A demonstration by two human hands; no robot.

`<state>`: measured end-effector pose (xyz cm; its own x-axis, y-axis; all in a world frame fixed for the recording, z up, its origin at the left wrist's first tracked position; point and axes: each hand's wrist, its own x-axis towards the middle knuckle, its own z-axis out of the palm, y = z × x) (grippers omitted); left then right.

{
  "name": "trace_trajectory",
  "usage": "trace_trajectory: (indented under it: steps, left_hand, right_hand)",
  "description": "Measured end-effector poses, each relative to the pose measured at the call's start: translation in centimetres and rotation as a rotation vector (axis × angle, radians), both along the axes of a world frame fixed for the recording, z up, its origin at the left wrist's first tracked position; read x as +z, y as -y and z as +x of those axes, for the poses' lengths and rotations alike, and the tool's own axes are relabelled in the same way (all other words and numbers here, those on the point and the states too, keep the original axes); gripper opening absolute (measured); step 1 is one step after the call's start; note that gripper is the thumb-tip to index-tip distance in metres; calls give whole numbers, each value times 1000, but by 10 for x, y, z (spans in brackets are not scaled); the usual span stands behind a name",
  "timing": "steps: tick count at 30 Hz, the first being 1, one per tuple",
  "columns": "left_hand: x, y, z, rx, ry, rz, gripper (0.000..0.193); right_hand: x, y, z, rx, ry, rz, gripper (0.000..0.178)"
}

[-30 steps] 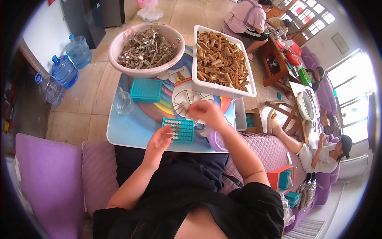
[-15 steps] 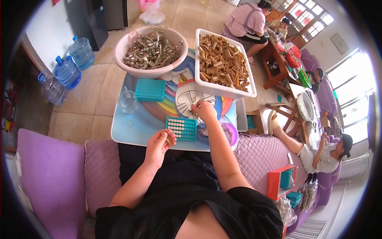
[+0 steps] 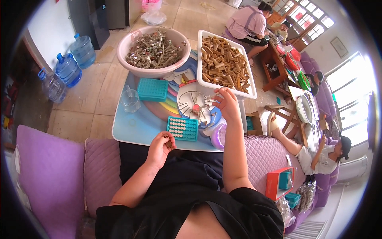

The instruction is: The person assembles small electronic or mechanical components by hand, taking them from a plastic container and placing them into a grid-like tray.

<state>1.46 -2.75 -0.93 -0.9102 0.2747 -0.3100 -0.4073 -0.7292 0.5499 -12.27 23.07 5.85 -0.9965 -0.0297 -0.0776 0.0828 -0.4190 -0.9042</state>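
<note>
My left hand is closed around a small brown piece in front of the table's near edge. My right hand is raised by the near wall of a white tub heaped with brown folded pieces. Its fingers are bent in a pinch; what they hold is too small to make out. Between the hands lies a teal rack, its left part filled with rows of white round pieces. Small shiny bits are scattered on the printed table just beyond it.
A pink basin of crumpled strips, a second teal rack and a clear cup stand on the table. A purple container is under my right forearm. Water bottles line the left wall. Other people sit at right.
My right hand has lifted off the shiny bits and moved right and away, toward the white tub. My left hand keeps its brown piece, which has turned slightly.
</note>
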Motion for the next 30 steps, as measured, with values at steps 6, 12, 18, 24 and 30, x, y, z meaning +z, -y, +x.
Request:
trace_trajectory:
  steps: [6, 12, 18, 24, 30]
  left_hand:
    - [4, -1, 0, -23, 28, -24, 16]
    - [2, -2, 0, -99, -20, 49, 15]
    - [16, -6, 2, -224, -36, 34, 27]
    - [37, -5, -1, -330, -19, 63, 39]
    - [23, -11, 6, -433, 78, -15, 36]
  right_hand:
    - [-5, 0, 3, -27, -85, -239, 6]
    - [-4, 12, 28, 21, -174, -332, 9]
    - [-20, 46, 93, 260, -302, -538, 13]
    - [-18, 63, 151, 450, -189, -318, 17]
    - [-22, 63, 164, 617, -284, -283, 22]
